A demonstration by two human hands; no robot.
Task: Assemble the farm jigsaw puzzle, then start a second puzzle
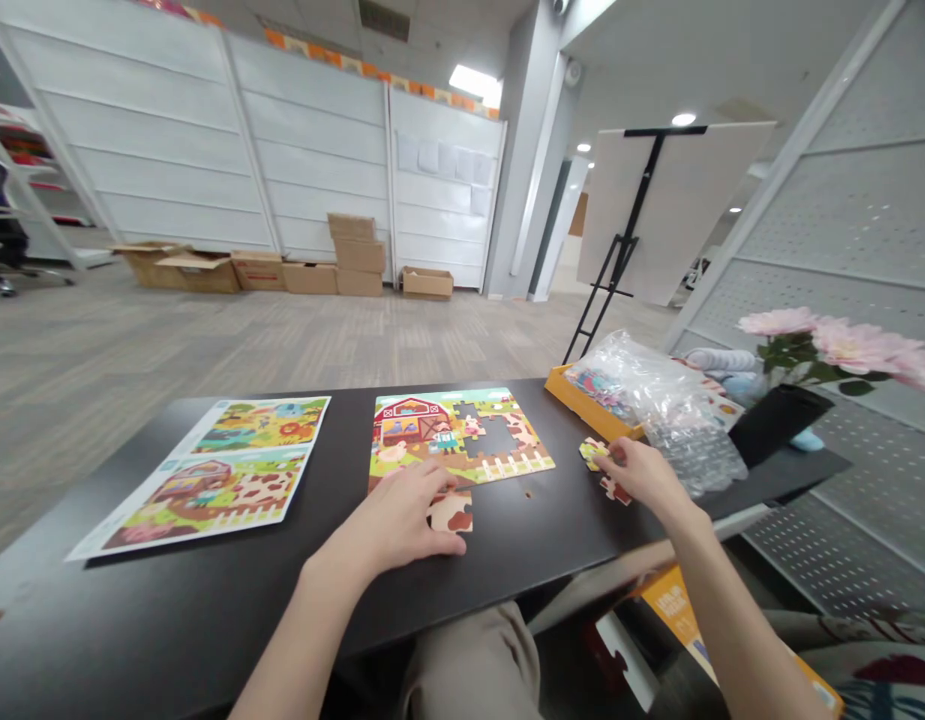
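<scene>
A farm jigsaw puzzle [409, 430] with a red barn and white fence lies on the black table, with a gap right of its middle. My left hand [402, 515] is at its lower left edge, thumb and fingers around a brown-spotted puzzle piece [453, 514]. Part of that piece is hidden by the fingers. To the right, my right hand [646, 475] is closed in a pinch at some puzzle pieces. A green and yellow piece [592, 453] shows left of the fingertips, and a reddish-brown piece [616, 490] below them.
A printed picture sheet [192, 470] lies on the left of the table. An orange box tray [582, 402] with clear plastic wrapping [642, 380] stands at the right back. Beside it is a dark vase [781, 425] with pink flowers. An orange box [676, 610] lies below the table edge.
</scene>
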